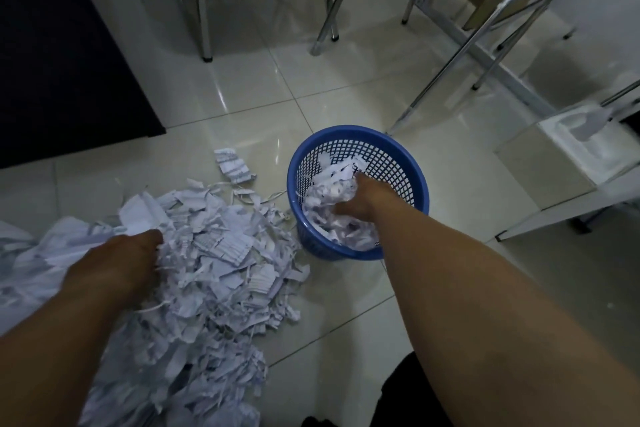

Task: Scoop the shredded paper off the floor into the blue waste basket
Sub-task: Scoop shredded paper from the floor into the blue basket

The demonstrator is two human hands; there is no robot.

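A big heap of white shredded paper (221,274) covers the tiled floor at the lower left. To its right stands the round blue mesh waste basket (408,163), partly filled with paper. My right hand (360,201) reaches down inside the basket, its fingers wrapped around a clump of shredded paper (332,187). My left hand (117,263) lies palm down on the heap's left side with its fingertips buried in the strips, so its grip is hidden. One larger torn piece (232,166) lies apart, just behind the heap.
Chrome chair and table legs (204,10) stand at the back and right of the basket. A dark mat (59,55) covers the floor at the far left. A white low shelf or stand (568,177) sits at the right.
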